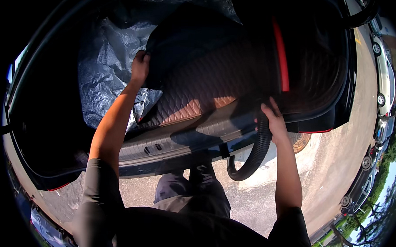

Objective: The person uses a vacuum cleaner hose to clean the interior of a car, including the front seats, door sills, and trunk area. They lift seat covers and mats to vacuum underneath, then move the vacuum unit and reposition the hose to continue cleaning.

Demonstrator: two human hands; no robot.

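Observation:
My left hand (140,66) is closed on the edge of a dark sheet or mat (175,46) in an open car trunk; what the sheet is made of cannot be told. Beside that hand lies crumpled silvery plastic sheeting (104,76). My right hand (273,122) grips a black corrugated hose (261,149), which curls down past the bumper and bends back under it. A quilted brown trunk mat (185,99) covers the trunk floor between my hands, partly in shade. The far end of the hose is lost in shadow.
The ribbed trunk sill (214,129) runs between me and the mat. A red strip (281,57) stands at the right of the trunk. Pavement with a round manhole cover (300,141) lies outside. Parked cars (360,190) line the far right.

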